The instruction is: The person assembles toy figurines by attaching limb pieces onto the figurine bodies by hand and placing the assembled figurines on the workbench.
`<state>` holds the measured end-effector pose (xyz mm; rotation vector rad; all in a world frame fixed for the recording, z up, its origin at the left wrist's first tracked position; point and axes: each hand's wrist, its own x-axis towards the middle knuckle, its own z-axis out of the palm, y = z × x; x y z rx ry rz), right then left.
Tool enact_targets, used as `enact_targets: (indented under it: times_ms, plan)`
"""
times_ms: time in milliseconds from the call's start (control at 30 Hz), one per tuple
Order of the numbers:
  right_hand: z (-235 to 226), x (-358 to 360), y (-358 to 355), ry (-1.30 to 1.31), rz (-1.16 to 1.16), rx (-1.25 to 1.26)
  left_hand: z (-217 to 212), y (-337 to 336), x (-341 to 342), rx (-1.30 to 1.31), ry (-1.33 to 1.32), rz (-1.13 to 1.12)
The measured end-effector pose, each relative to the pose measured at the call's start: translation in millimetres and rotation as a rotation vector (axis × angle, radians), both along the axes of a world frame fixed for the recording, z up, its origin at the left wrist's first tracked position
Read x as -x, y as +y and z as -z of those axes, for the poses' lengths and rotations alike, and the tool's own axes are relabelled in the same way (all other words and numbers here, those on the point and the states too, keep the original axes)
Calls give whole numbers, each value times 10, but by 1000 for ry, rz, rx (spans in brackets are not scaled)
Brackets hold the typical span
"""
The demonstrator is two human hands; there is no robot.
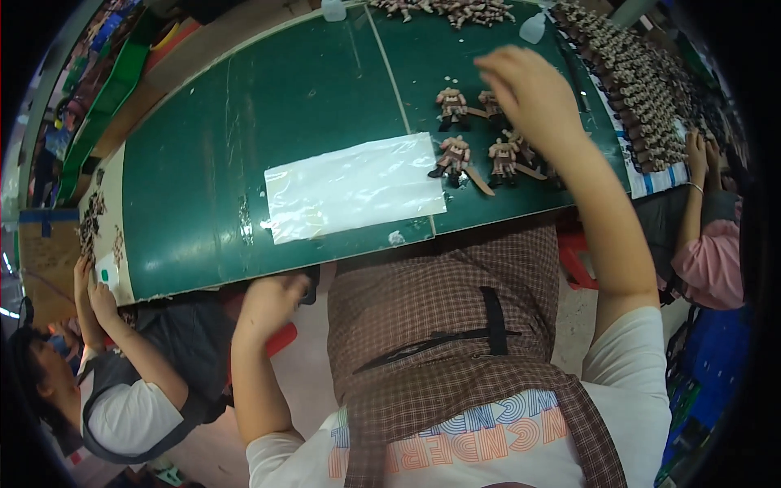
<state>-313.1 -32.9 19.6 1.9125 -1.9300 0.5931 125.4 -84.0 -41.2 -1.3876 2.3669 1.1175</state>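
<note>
My right hand (533, 93) is held over the right part of the green table (195, 179), fingers stretched forward and apart, with nothing visible in it. Beneath and beside it lie several small toy figures (453, 154) in beige and brown with dark boots. Some have a flat brown blade-shaped piece sticking out, and my hand and forearm partly hide others. My left hand (275, 305) is low by the table's front edge, its fingers curled. Whatever it may hold cannot be made out; a small dark thing shows beside its fingers. A white sheet (350, 191) lies between the hands' areas.
Translucent bottles (533, 29) stand along the far side, near a pile of figure parts (447, 11). Dense rows of figures (643, 89) fill a surface at the right. Co-workers sit at both sides, one person's hands (98, 293) at the left end and another's (701, 154) at the right.
</note>
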Motion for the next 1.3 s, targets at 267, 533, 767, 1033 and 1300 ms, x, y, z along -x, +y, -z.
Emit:
enact_targets:
  times_ms: [267, 533, 767, 1033, 1300]
  plan:
    - [-114, 479, -988, 75, 132, -129, -844, 125, 1371, -26, 670, 356]
    - [323, 714, -976, 65, 57, -207, -404, -489, 2530, 584, 683, 339]
    - [258, 793, -785, 22, 150, -3, -548, -642, 2866, 407, 408, 652]
    - [177, 349, -1077, 131, -208, -302, -485, -567, 2940, 458, 411, 565]
    - [152, 416, -918, -496, -136, -264, -602, -888, 1928, -46, 875, -81]
